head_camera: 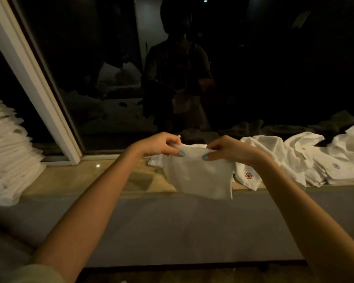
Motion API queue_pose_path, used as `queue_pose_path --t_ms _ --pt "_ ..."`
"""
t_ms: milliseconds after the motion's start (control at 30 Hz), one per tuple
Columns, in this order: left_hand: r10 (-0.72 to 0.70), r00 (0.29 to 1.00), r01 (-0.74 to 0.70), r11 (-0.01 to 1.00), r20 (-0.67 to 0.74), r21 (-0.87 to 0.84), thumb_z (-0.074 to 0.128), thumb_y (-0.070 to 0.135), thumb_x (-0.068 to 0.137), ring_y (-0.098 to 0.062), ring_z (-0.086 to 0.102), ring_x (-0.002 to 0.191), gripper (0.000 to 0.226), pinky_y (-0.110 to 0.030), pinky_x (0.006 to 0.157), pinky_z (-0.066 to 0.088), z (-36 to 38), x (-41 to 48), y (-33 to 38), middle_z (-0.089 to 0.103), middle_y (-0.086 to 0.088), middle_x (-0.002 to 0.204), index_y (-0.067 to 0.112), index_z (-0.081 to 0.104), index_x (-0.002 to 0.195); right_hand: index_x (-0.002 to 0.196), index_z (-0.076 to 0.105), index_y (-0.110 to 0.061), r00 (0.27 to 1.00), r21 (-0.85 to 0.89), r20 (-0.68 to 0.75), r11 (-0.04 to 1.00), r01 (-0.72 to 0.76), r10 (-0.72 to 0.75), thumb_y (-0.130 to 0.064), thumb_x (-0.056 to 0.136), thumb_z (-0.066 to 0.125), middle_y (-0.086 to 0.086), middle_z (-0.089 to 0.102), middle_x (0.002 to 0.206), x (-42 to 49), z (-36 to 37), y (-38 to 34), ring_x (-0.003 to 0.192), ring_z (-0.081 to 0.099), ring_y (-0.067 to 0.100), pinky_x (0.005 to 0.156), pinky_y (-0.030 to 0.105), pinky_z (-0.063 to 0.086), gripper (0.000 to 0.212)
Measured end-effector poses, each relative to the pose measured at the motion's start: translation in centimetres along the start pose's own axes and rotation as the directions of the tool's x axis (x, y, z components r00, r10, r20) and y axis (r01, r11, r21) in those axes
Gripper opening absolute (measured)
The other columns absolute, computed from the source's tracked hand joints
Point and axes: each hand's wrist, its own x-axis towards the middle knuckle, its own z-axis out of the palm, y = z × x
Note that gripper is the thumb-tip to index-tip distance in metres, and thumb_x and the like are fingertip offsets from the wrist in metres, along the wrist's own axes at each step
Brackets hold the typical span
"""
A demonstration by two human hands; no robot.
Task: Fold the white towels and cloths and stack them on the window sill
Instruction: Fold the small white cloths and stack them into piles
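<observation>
Window sill (114, 180) behind, left hand (157, 145), right hand (227, 149) pinching white cloth (200, 176) top corners

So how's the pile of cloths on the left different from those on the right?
The left stack is folded, layer on layer, and stands tall; the right heap is rumpled and spread low along the sill. The stack's edges roughly line up; the heap's cloths overlap at all angles. The stack lies left of the held cloth, the heap right of it. Both are white, some bearing small emblems.
</observation>
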Motion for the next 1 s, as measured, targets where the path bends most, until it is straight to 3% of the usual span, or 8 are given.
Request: queue_pose_path --t_ms 100,167,333,500,667,767,833,1000 --pt "-0.043 0.999 0.046 0.989 -0.025 0.144 0.075 0.026 0.082 -0.004 0.051 0.067 0.020 -0.023 0.068 0.041 0.0 0.1 -0.2 0.052 0.005 0.070 0.015 0.064 0.069 0.102 0.071 -0.011 1.000 -0.027 0.006 1.000 0.016 -0.015 -0.020 0.092 0.062 -0.007 0.065 0.090 -0.1 0.2 0.6 0.084 0.064 0.014 0.068 0.014 0.051 0.016" --pt "-0.023 0.996 0.039 0.984 -0.090 0.174 0.075 0.026 0.081 -0.008 0.053 0.075 0.028 -0.022 0.070 0.043 0.0 0.1 -0.6 0.050 0.005 0.077 0.021 0.057 0.060 0.109 0.068 -0.013 0.992 -0.055 -0.106 0.996 0.064 -0.070 -0.015 0.091 0.063 -0.008 0.062 0.094 -0.3 0.4 0.9 0.086 0.061 0.012 0.069 0.013 0.049 0.019" --pt "-0.015 0.990 0.020 0.999 -0.141 0.034 0.073 0.020 0.082 -0.014 0.056 0.077 0.019 -0.030 0.072 0.054 -0.8 -0.2 -1.8 0.053 -0.004 0.083 0.008 0.059 0.080 0.100 0.065 -0.020 0.944 0.048 -0.318 0.992 0.114 -0.093 -0.013 0.085 0.070 -0.006 0.060 0.083 -0.9 0.3 1.6 0.072 0.056 0.009 0.061 0.012 0.047 0.017" --pt "-0.031 0.988 0.040 0.997 -0.154 0.060 0.074 0.023 0.082 -0.013 0.056 0.076 0.017 -0.027 0.066 0.052 -1.1 -0.3 -1.8 0.054 -0.001 0.082 0.013 0.060 0.083 0.098 0.063 -0.013 0.944 -0.093 -0.328 0.996 0.019 -0.049 -0.020 0.091 0.063 -0.001 0.059 0.091 -0.3 0.5 1.8 0.076 0.054 0.011 0.066 0.013 0.044 0.010" --pt "-0.055 0.986 0.074 0.991 -0.160 0.116 0.076 0.029 0.079 -0.012 0.053 0.071 0.028 -0.029 0.066 0.048 -1.3 -0.7 -2.0 0.052 0.001 0.076 0.014 0.054 0.074 0.099 0.058 -0.014 0.951 -0.144 -0.304 0.989 0.016 -0.060 -0.023 0.096 0.056 0.002 0.059 0.088 -0.7 0.2 1.1 0.079 0.058 0.019 0.071 0.028 0.050 0.010" --pt "-0.048 0.982 0.070 0.991 -0.181 0.116 0.076 0.028 0.079 -0.014 0.051 0.071 0.030 -0.032 0.068 0.046 -1.1 -1.0 -2.0 0.052 -0.002 0.076 0.009 0.054 0.075 0.100 0.054 -0.016 0.941 -0.173 -0.324 0.984 0.044 -0.099 -0.021 0.096 0.055 0.001 0.057 0.086 -0.8 0.3 1.0 0.073 0.055 0.016 0.063 0.021 0.045 0.007" --pt "-0.032 0.978 0.047 0.996 -0.204 0.069 0.077 0.024 0.079 -0.014 0.050 0.070 0.029 -0.031 0.069 0.043 -1.3 -1.2 -1.9 0.052 -0.003 0.076 0.004 0.055 0.077 0.107 0.055 -0.016 0.933 -0.126 -0.343 0.990 0.066 -0.106 -0.020 0.094 0.058 -0.001 0.058 0.093 -0.7 0.4 1.2 0.081 0.058 0.017 0.070 0.023 0.048 0.013" --pt "0.009 0.981 -0.028 0.995 -0.193 -0.099 0.075 0.009 0.079 -0.017 0.061 0.088 0.019 -0.031 0.079 0.053 -1.5 -2.2 -0.7 0.062 -0.002 0.094 0.018 0.059 0.073 0.107 0.067 -0.007 0.976 -0.113 -0.204 0.992 0.058 -0.081 -0.016 0.091 0.063 0.001 0.061 0.097 -0.7 0.1 1.3 0.089 0.058 0.017 0.071 0.013 0.044 0.019"
